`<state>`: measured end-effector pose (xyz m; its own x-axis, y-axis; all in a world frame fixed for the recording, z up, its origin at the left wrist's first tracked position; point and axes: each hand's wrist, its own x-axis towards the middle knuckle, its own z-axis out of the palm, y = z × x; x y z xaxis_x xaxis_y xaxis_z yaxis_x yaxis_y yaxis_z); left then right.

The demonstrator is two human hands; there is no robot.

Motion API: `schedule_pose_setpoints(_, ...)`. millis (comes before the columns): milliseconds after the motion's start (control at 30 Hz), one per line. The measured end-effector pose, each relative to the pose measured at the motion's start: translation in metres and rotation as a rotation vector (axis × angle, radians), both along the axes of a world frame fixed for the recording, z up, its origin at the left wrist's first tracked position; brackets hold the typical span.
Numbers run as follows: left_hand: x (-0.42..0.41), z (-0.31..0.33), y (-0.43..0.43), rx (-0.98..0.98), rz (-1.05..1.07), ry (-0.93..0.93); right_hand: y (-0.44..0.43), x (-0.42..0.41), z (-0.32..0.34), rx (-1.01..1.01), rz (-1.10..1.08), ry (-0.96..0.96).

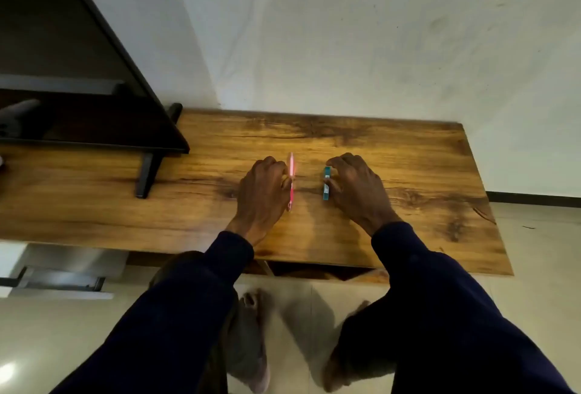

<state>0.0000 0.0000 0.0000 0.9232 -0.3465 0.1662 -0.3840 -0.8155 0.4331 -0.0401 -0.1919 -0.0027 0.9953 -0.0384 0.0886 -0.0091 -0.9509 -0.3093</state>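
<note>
Dark sleeves (188, 299) reach forward from the bottom edge, over bare feet (251, 346) blurred on the pale floor (534, 268); the left hand (262, 192) lies knuckles up on the wooden bench (424, 173), its fingers curled in and its thumb side clamped on a pink pen (291, 179), which points away from the person and sticks out past the hand at both ends; the right hand (358, 192) rests just beside it, arched, fingers bent with the tips and thumb closed on a small teal block (327, 183) that stands on its narrow edge on the bench; pen and block lie near each other, side by side and apart, at mid-bench; the pen's far end is smeared with glare, and the print on the block's pale labels is too small to read; a dark screen (78, 79) on the left is cut off by the frame; under the bench's front edge an opening (314, 271) shows, its contents too dim to make out.
</note>
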Motion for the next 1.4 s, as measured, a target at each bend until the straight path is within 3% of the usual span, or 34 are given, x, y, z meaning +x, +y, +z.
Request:
schedule_pose_setpoints(500, 0.019, -0.006, -0.008, -0.118, 0.135, 0.241, 0.007, 0.01, -0.011, 0.101, -0.035, 0.044)
schedule_pose_setpoints(900, 0.018, -0.002, -0.011, -0.12, 0.145, 0.322, 0.011, 0.01, -0.013, 0.215, -0.18, 0.004)
schedule_pose_setpoints(1033, 0.017, 0.0, -0.004, -0.2, 0.179, 0.34, 0.01, 0.011, -0.009, 0.236, -0.18, -0.056)
schedule_pose_setpoints(1200, 0.016, 0.012, 0.007, -0.376, 0.191, 0.422, 0.019, 0.02, 0.01, 0.409, -0.103, -0.196)
schedule_pose_setpoints(1400, 0.007, 0.024, 0.014, -0.43, 0.148, 0.408, 0.034, 0.033, 0.035, 0.68, -0.064, -0.184)
